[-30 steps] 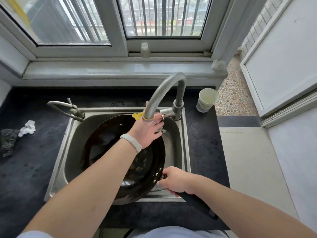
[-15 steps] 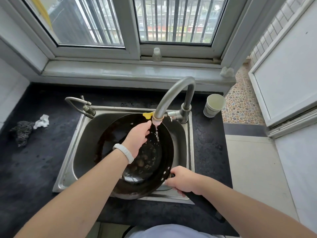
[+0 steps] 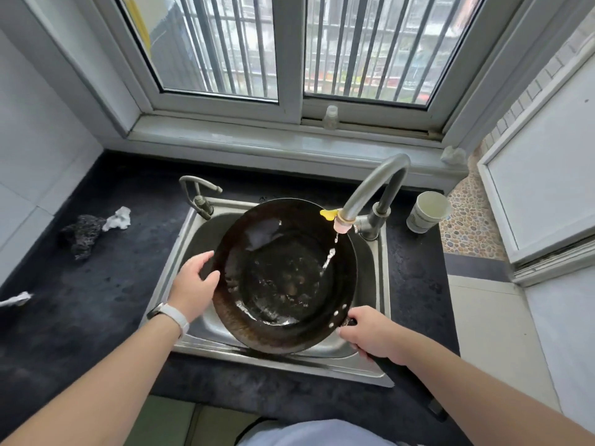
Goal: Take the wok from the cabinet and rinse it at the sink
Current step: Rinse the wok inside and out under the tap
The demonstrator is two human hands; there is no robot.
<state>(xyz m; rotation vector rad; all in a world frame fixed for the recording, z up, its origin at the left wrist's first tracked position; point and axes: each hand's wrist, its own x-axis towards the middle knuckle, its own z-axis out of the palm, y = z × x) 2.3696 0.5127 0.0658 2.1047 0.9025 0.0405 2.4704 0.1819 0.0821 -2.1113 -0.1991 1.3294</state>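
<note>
Bare forearms, white wristband point(image 3: 175, 317) with dark clasp on left wrist, pale garment point(image 3: 315, 433) at torso

One head-worn wide-angle view looks steeply down from close above the sink point(image 3: 381, 284). It faces the window point(image 3: 289, 49) ahead.

wok point(image 3: 283, 278): black inside, brownish wear along its near rim, pale rivets by the handle
wok handle point(image 3: 409, 387): black
sink point(image 3: 381, 284): bare silver-grey steel
faucet point(image 3: 373, 188): dull grey, with a pinkish nozzle tip and a yellow tab beside it
small tap point(image 3: 199, 191): grey metal
counter point(image 3: 96, 300): black, faintly mottled
scrubber point(image 3: 82, 235): dark grey, speckled
crumpled paper point(image 3: 118, 218): white
cup point(image 3: 426, 212): off-white with a faint greenish print
wristband point(image 3: 175, 317): white band, dark face
window frame point(image 3: 289, 59): white, grey vertical bars behind the glass
small bottle point(image 3: 331, 117): translucent white
floor patch point(image 3: 470, 220): pebble pattern of brown, tan and grey
wall tiles point(image 3: 32, 140): white
</note>
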